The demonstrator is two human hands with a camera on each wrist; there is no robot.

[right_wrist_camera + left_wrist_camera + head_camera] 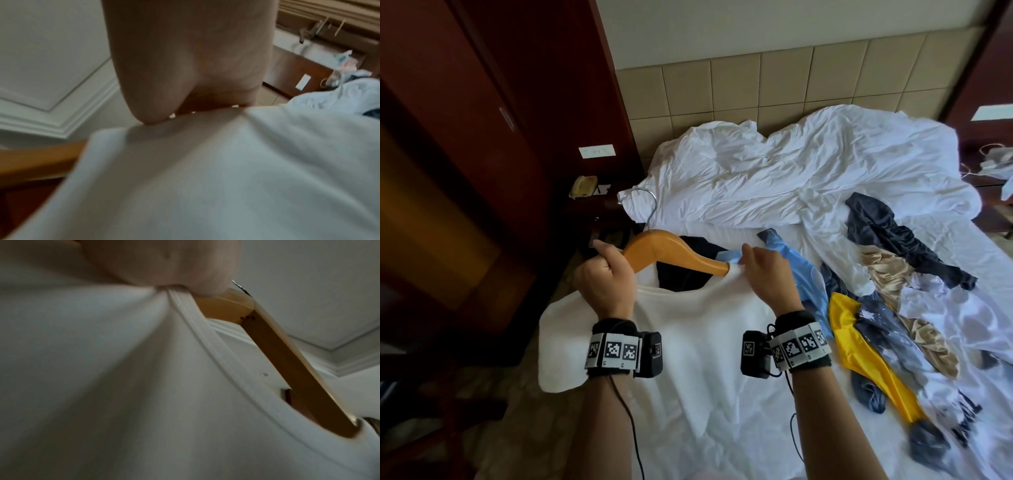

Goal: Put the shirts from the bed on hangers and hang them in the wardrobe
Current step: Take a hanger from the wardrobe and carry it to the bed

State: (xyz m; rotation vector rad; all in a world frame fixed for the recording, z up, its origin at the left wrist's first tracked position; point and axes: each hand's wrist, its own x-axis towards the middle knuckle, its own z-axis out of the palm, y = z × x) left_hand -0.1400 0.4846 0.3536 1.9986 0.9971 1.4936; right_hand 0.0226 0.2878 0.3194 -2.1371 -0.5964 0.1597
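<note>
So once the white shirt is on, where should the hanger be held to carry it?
By the metal hook, from above: it rises clear of the wooden hanger, while the white shirt already covers the right arm and both hands are busy at the shoulders.

Both forearms up, roughly parallel, backs of hands to the head cam, black wrist bands w/ checkered markers on each. Left hand (pixel 604 281) fisted, fingers curled round the left arm of the orange wooden coat hanger (pixel 671 255) plus white cotton t-shirt (pixel 709 342) collar. Right hand (pixel 768 274) pinches shirt's shoulder fabric, thumb pressing in, at hanger's right tip.
</note>
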